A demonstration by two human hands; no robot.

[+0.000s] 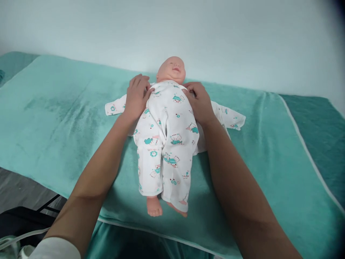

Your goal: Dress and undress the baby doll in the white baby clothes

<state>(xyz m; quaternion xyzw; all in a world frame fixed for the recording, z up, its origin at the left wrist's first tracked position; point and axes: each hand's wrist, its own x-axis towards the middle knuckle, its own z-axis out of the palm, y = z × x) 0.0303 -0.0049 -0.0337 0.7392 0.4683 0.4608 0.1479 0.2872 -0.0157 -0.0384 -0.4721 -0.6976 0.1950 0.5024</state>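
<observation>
A baby doll lies on its back on a teal towel, head toward the wall, bare feet toward me. It wears a white romper printed with teal cats; the empty sleeves lie spread out to each side. My left hand rests flat on the doll's shoulder on the left of the picture, fingers together and stretched toward the neck. My right hand lies on the other shoulder, fingers curled onto the romper's collar by the neck. Whether those fingers pinch the cloth is not clear.
The towel covers a teal-sheeted bed that stands against a pale wall. The bed's near edge runs across the bottom. At the lower left is a dark floor with a black frame and white objects.
</observation>
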